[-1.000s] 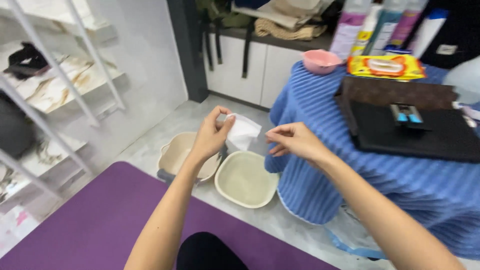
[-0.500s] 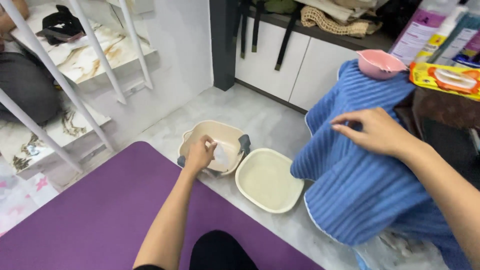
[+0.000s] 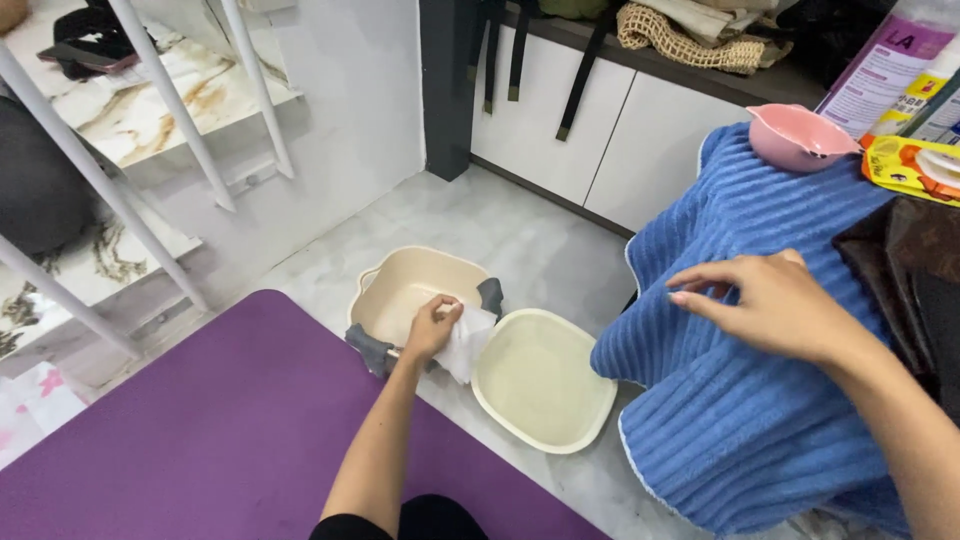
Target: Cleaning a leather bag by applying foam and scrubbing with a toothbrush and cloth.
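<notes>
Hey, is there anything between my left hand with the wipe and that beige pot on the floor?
Nothing visible. The left hand already grips the white wipe right at the rim of the beige pot; the wipe drapes over the edge toward the cream lid beside it.

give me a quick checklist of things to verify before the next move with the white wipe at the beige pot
1. Left hand grips the thin white wipe: ok, pinched in the fingers.
2. Wipe meets the square beige pot with grey handles: ok, it drapes over the near rim.
3. Inside of the pot is clean: cannot tell, partly hidden by the hand.
4. Square cream lid is out of the way: ok, flat on the floor beside the pot.
5. Right hand is free: ok, open and empty above the ribbed blue cloth.
6. Round pink bowl sits steady: cannot tell, it is near the cloth's edge.
</notes>
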